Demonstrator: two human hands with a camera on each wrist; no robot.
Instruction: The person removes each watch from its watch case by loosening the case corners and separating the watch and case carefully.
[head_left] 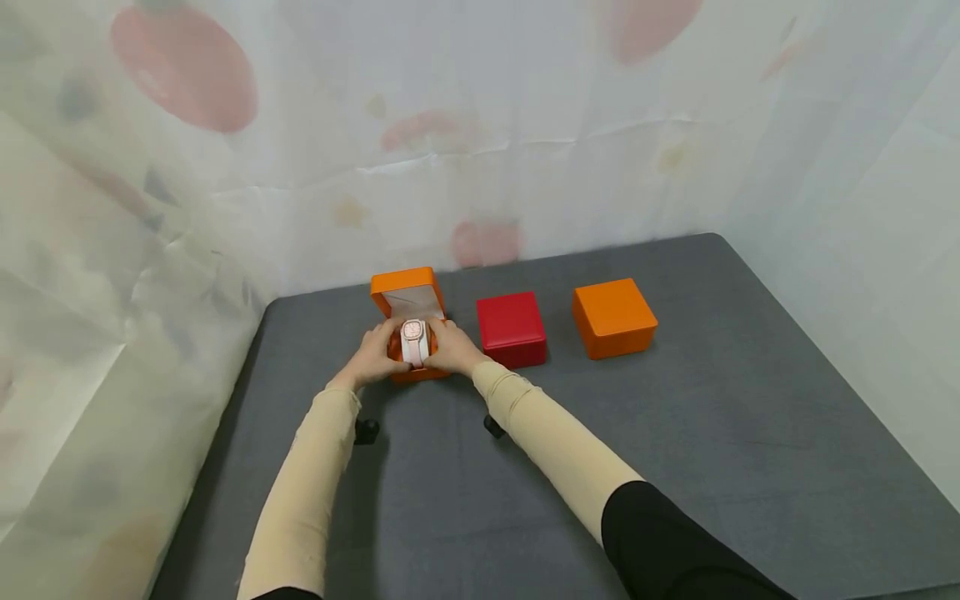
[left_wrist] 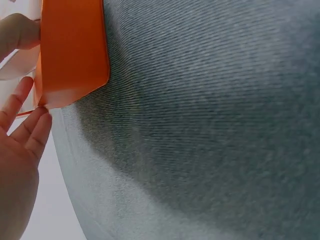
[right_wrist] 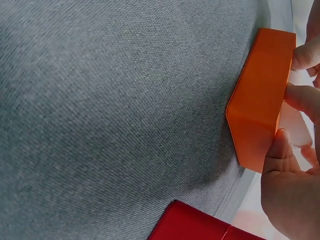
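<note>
Reaching from the lower edge of the head view, two arms (head_left: 525,433) in beige sleeves cross a grey mat (head_left: 712,467) toward the centre-left of the frame. One small black knob shows beside each forearm, two in all.

Both hands meet at one open orange box (head_left: 408,293), which stands on the mat left of centre. The left hand (head_left: 372,357) cups the box base from the left; in the left wrist view its fingers (left_wrist: 30,125) lie nearly straight and close together, tips at the lower corner of the orange base (left_wrist: 72,50) in the upper left of that frame. The right hand (head_left: 450,348) takes the base from the right; in the right wrist view its thumb (right_wrist: 280,150) and fingers are curled onto the orange side (right_wrist: 257,100) at the right edge of the frame. One pink-white watch (head_left: 414,337) sits upright on a cushion inside the box, between the two hands; whether any fingertip touches the watch cannot be told. The raised lid shows a pale lining.

Right of the hands stand two closed boxes: one red box (head_left: 512,329), just beside the right hand, and one orange closed box (head_left: 614,317), further right and apart from it. Boxes total three.

Beyond the mat hangs one pale curtain (head_left: 480,125) with blurred red spots, filling the upper frame.
</note>
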